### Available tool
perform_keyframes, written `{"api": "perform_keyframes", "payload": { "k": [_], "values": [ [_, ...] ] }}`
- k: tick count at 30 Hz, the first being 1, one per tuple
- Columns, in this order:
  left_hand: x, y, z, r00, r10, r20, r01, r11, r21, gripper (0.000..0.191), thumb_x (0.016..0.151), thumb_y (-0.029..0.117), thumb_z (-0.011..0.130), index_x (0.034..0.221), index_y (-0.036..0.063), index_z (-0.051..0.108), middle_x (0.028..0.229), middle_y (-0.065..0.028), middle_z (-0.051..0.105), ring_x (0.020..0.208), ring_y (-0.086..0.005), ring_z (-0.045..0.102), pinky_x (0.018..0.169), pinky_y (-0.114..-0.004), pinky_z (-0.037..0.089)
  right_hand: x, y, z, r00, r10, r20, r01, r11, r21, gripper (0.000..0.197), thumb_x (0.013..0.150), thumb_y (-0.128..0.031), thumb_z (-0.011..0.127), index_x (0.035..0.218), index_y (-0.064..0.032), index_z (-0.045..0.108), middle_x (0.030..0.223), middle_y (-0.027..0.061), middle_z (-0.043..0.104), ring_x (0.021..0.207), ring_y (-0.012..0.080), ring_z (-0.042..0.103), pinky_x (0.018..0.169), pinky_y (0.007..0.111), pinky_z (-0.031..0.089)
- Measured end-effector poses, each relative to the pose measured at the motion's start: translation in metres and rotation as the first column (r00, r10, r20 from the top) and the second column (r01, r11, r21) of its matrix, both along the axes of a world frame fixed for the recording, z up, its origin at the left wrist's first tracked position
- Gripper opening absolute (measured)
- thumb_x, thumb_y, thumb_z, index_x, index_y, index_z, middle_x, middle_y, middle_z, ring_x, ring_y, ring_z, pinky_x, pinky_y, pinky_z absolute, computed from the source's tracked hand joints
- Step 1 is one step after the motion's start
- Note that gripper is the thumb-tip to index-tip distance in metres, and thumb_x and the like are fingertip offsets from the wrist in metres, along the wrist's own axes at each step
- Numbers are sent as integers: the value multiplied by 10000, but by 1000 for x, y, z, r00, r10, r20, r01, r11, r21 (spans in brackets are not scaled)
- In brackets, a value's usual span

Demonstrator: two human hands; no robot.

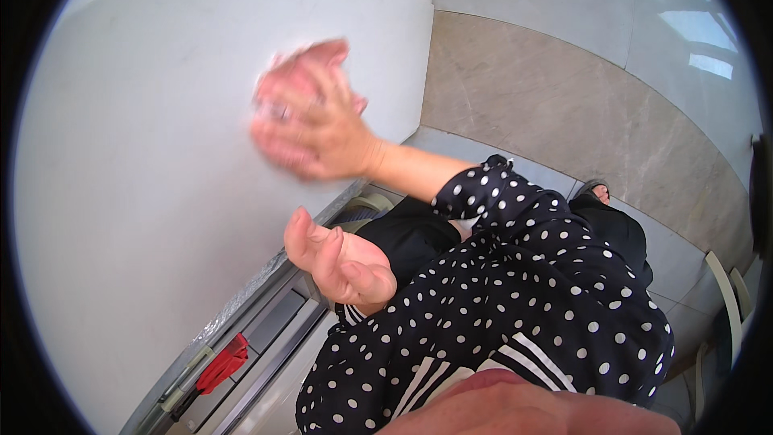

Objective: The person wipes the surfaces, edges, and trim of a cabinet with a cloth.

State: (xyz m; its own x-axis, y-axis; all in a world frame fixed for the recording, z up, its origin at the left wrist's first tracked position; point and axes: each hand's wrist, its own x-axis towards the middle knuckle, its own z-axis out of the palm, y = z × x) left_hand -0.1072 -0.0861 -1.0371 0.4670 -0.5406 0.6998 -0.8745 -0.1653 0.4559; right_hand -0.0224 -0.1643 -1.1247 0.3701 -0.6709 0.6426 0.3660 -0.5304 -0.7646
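Observation:
A white tabletop [151, 133] fills the left of the head view. Over its far right part, my right hand [332, 127] is spread on a crumpled pink cloth [287, 148], holding it against or just above the surface. Both hand and cloth are blurred by motion. My left hand [341, 260] hovers by the table's near edge, palm turned up and fingers loosely curled apart, with nothing in it. Some of the cloth is hidden under my right fingers.
Along the near edge runs a shiny, film-like strip [241, 305]. A red item [223, 365] hangs below it, beside grey drawer-like fronts [275, 320]. Pale curved chair parts [724, 302] stand at the right. Grey and brown tiles [543, 90] cover the floor beyond.

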Motion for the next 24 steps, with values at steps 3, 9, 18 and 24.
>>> {"api": "perform_keyframes", "payload": {
  "k": [3, 9, 18, 24],
  "values": [
    [6, 2, -3, 998, 4, -70, -1, 999, 42, 340, 966, 185, 358, 1120, -45, 556, 1322, -294, 445, 1256, -350, 425, 1043, -457, 331, 20, -51, -50, 993, -63, -98, 79, 982, 170, 537, 811, -299, 600, 1318, -139, 523, 1435, 144, 393, 1348, 430, 277, 1078, 576, 231],
    [10, 5, -1, 986, -21, -164, 33, 997, 67, 293, 920, 227, 478, 980, -18, 628, 1176, -252, 556, 1069, -339, 492, 921, -446, 388, 50, -90, -182, 973, -101, -208, 196, 838, 509, 569, 936, -324, 467, 1413, -32, 365, 1459, 147, 371, 1357, 388, 271, 1135, 455, 196],
    [11, -4, 8, 968, -144, -205, 200, 937, 286, 253, 898, 192, 505, 956, -35, 602, 1055, -223, 608, 954, -319, 541, 859, -429, 410, 7, 21, -220, 920, 188, -343, 263, 351, 899, 245, 968, -284, 403, 1087, -118, 538, 1094, 114, 512, 871, 224, 589, 809, 423, 474],
    [9, -6, 10, 945, -204, -256, 270, 928, 258, 198, 848, 157, 552, 884, -26, 615, 966, -199, 631, 864, -302, 543, 760, -394, 442, 14, -39, -212, 885, 389, -255, 109, 358, 927, 292, 989, -321, 385, 1051, -69, 518, 794, 103, 613, 748, 277, 626, 669, 347, 505]
  ]
}}
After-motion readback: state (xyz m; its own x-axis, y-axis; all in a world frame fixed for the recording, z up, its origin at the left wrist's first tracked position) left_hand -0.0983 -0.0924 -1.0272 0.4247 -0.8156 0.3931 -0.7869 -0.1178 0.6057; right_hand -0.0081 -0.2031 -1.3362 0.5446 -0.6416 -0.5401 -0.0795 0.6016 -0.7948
